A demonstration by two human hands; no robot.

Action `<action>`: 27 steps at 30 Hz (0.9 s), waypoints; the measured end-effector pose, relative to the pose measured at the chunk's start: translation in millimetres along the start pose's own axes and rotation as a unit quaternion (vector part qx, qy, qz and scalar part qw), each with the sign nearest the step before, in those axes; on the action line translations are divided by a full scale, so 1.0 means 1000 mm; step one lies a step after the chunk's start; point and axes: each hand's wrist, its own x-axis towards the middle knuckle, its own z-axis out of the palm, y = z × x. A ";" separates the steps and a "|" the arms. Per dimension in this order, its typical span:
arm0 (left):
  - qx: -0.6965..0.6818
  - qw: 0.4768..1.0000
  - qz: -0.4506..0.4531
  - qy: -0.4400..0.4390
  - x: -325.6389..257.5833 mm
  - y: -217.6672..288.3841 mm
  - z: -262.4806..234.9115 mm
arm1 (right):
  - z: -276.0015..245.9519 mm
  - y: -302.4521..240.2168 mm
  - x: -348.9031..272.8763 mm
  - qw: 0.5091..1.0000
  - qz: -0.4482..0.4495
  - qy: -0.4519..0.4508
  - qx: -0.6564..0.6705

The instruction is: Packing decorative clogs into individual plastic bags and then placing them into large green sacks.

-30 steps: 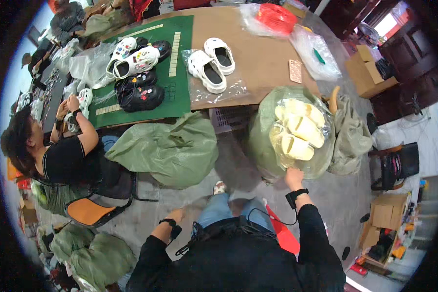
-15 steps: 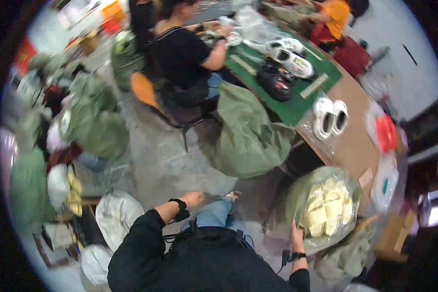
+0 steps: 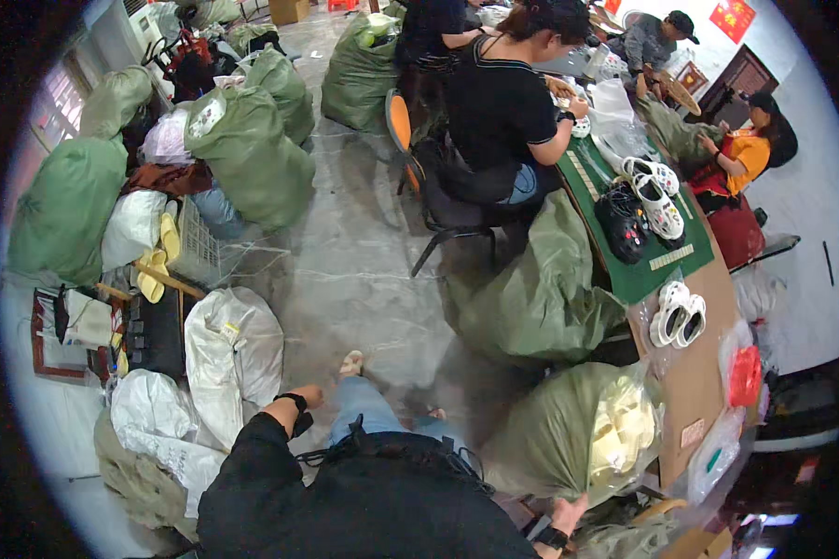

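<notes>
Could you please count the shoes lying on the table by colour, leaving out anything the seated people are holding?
White shoes: 4 (2 on the green mat, 2 on the bare table)
Black shoes: 2 (both on the mat)
Total: 6

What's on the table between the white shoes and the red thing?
Nothing in the head view: only bare brown tabletop shows between the pair of white shoes and the red thing in clear plastic.
</notes>
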 end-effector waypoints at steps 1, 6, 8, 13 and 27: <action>-0.002 1.000 0.010 0.002 -0.001 -0.003 -0.007 | -0.004 -0.003 -0.005 0.963 0.213 0.047 0.156; -0.056 0.992 0.040 0.106 -0.014 -0.072 -0.056 | 0.000 -0.067 -0.010 0.814 0.428 0.166 0.356; -0.061 0.992 0.005 0.111 -0.022 -0.097 -0.089 | -0.002 -0.129 0.014 0.843 0.495 0.103 0.182; -0.188 0.951 -0.033 0.242 -0.053 -0.158 -0.163 | 0.076 -0.126 -0.073 0.790 0.497 0.135 0.333; -0.159 0.983 -0.088 0.018 -0.081 -0.269 -0.197 | 0.202 -0.411 0.090 0.727 0.492 -0.111 0.466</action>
